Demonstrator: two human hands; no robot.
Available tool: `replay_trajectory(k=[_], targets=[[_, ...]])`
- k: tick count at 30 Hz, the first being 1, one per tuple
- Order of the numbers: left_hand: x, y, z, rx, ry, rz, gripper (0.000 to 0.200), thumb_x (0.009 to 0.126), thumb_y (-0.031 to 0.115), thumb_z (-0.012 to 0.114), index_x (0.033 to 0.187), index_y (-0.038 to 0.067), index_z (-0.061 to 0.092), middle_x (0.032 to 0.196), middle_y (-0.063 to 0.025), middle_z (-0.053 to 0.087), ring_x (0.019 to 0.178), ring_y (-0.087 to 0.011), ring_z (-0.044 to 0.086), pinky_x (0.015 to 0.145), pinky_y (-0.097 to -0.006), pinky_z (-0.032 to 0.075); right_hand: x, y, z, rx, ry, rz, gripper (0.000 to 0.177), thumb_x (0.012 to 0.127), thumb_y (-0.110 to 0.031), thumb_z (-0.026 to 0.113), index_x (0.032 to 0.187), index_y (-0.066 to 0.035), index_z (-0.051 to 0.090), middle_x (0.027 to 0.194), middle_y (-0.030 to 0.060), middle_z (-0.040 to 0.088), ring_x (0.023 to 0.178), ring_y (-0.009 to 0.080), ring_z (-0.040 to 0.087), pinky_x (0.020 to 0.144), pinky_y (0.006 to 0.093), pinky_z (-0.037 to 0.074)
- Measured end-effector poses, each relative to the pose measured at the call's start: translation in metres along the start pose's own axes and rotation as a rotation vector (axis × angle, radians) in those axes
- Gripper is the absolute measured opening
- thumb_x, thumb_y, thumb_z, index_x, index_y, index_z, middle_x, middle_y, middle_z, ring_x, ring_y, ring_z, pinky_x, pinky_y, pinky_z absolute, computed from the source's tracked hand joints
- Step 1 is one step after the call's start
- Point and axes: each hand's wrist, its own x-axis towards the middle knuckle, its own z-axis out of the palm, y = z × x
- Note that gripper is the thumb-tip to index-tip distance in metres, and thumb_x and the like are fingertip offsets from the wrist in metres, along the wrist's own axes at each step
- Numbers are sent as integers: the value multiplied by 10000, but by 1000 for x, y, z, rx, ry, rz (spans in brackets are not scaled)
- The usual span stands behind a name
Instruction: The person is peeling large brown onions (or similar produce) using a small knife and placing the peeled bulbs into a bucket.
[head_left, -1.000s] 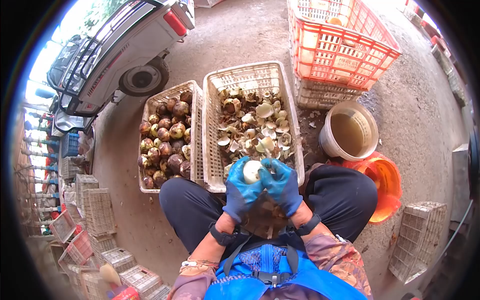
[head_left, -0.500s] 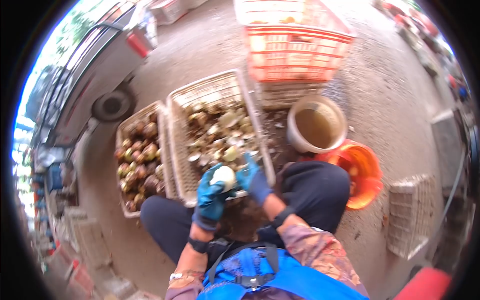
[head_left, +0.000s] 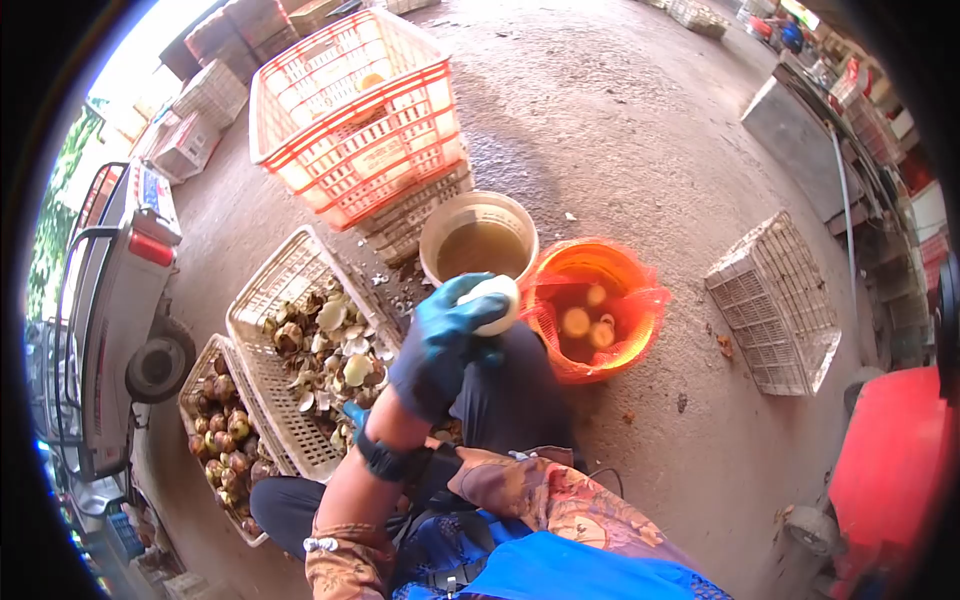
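Observation:
My left hand, in a blue glove, grips a peeled white bulb, round and smooth. It is held above my knee, between the pale bucket of cloudy brown liquid and the orange bucket. Inside the orange bucket, several pale round pieces lie in liquid. My right hand is mostly covered by my left arm; only blue-gloved fingertips show, near the crate of peelings. Whether it holds anything is hidden.
A crate of unpeeled brown bulbs stands at the left. Behind the pale bucket, a red-and-white crate rests on another crate. An upright beige crate and a red object are at the right. A vehicle is at far left.
My left hand has carried the white bulb from over the peelings crate rightward toward the buckets. My right hand has dropped behind my left arm. The view has turned right.

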Motion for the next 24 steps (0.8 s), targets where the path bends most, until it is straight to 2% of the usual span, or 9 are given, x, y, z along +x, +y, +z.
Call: replay_trajectory(k=[3,7,9,10,15,17,19,21,24], targets=[[31,4,37,171,-80,-100,456,880,200,650,1285,19,544,1036,-107,653,771,-155,647,624,-285,545,0,0,-8,-2,26,12,484,834,-249,628,1295,-135,541,1139,216,649,1028,387,642,862,470,515],[35,-5,27,126,-27,140,430,928,174,613,1293,-32,511,1114,-130,649,917,-216,676,739,-333,572,0,2,-15,-11,54,11,479,842,-236,610,1305,-134,540,1144,212,650,1021,385,646,862,467,517],[4,8,-2,-118,55,94,429,952,197,585,1303,-34,499,1126,-129,655,937,-230,683,776,-355,573,-3,-1,-21,-29,45,8,477,847,-229,601,1310,-133,539,1147,210,650,1018,384,648,861,465,518],[-14,1,-33,-232,8,188,418,960,207,576,1302,-22,504,1116,-132,659,918,-234,687,761,-359,576,-5,-1,-27,-48,41,16,476,849,-225,597,1313,-133,538,1148,209,650,1016,384,649,861,464,518],[-117,-48,-171,-332,538,330,372,967,202,554,1300,41,516,1097,-148,661,882,-263,689,737,-384,588,-23,-18,-46,-372,-2,-54,532,852,-183,566,1372,-111,484,1120,224,657,990,381,661,836,466,524],[-151,-93,-216,-454,648,396,357,969,231,557,1273,45,528,1065,-165,657,867,-274,687,732,-394,598,-25,-16,-47,-495,98,-81,337,876,-217,548,1192,-103,567,957,210,679,881,396,658,750,493,514],[-166,-128,-232,-532,775,347,336,965,261,563,1227,52,555,1039,-162,657,861,-283,685,730,-404,598,-25,-28,-65,-718,79,-68,332,858,-147,541,1188,-133,572,950,159,695,870,355,682,725,473,532],[-165,-160,-238,-624,797,272,318,955,291,576,1175,61,588,1021,-151,657,863,-294,683,730,-422,594,-14,-45,-94,-941,2,-38,386,845,-121,552,1230,-135,562,972,131,704,889,323,699,726,462,544],[-149,-198,-229,-761,728,209,287,938,304,599,1122,85,618,995,-131,658,837,-305,683,720,-435,586,16,-40,-126,-1141,27,-188,152,866,-125,554,997,-151,626,929,101,713,876,294,709,685,439,554]])
